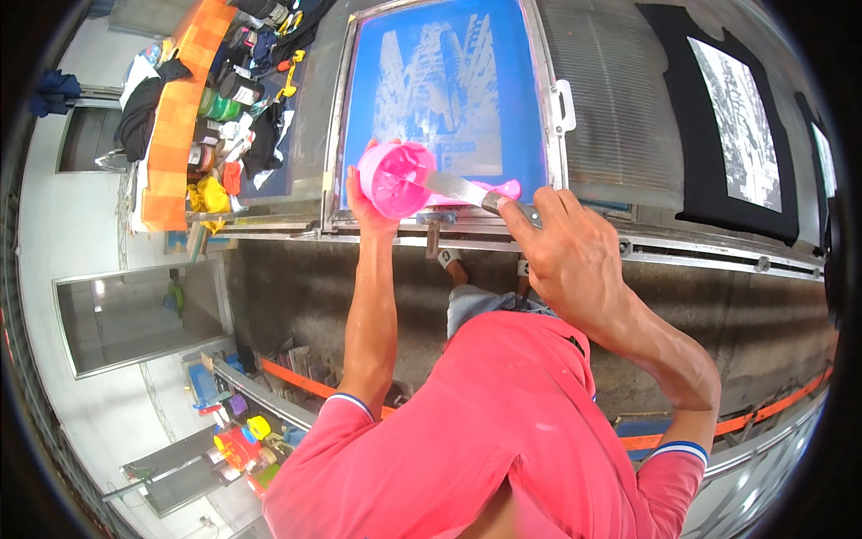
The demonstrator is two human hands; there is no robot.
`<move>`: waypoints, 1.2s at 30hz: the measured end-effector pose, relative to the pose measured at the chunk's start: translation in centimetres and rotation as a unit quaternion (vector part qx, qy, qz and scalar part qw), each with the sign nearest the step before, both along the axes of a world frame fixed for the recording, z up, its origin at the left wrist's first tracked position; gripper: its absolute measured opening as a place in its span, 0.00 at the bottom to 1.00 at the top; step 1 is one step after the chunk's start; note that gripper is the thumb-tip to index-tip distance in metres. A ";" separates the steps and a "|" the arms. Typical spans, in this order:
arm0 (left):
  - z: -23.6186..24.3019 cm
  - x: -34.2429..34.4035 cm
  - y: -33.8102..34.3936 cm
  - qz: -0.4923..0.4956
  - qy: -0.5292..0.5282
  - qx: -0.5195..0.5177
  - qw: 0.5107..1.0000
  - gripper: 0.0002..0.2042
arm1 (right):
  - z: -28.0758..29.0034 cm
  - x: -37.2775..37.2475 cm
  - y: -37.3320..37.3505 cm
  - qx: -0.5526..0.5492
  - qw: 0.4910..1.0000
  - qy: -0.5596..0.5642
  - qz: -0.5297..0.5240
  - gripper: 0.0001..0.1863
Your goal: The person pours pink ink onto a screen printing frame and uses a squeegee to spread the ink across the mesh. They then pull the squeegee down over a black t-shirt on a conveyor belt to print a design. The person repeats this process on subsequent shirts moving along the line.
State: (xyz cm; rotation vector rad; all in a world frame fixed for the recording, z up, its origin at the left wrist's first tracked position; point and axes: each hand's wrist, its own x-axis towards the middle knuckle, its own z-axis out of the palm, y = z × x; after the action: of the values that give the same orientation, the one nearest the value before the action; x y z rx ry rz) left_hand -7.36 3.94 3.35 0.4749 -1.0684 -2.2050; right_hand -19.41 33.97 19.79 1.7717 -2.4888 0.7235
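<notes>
My left hand (pixel 364 205) is wrapped round a tub (pixel 368 180) of bright pink ink, tilted so that its open mouth faces right. In my right hand (pixel 575 256) is the handle of an ink spatula (pixel 460 189); its metal blade points left, with the tip at the tub's mouth. Both are above the near end of a screen printing frame (pixel 541 63) with blue mesh (pixel 359 108) and a pale stencil picture (pixel 440 90). A streak of pink ink (pixel 505 190) lies along the near end of the mesh, partly behind the spatula.
Ink jars (pixel 241 88), rags and an orange board (pixel 180 117) crowd the left side. On the table at right lies a black cloth (pixel 691 171) with a white-and-grey print (pixel 736 121). A metal rail (pixel 700 260) runs along the table's near edge. Coloured containers (pixel 238 445) stand at lower left.
</notes>
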 end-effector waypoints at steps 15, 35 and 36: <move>1.1 0.0 -0.5 -0.024 0.022 -0.023 0.999 0.35 | -2.1 -0.7 0.5 -0.043 0.998 -0.002 -0.050 0.22; 4.8 0.1 -2.1 0.112 0.043 -0.018 0.993 0.34 | -9.7 2.1 3.3 0.017 0.464 -0.884 -0.058 0.20; 4.5 0.4 -2.2 0.148 0.031 -0.021 0.988 0.34 | -9.3 1.0 4.1 0.022 0.530 -0.844 -0.081 0.19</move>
State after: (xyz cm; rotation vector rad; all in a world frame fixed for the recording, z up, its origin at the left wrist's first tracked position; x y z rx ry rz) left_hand -7.00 1.78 7.85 0.5087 -0.9443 -1.9206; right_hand -18.39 38.10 10.46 0.2463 -2.8905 3.5558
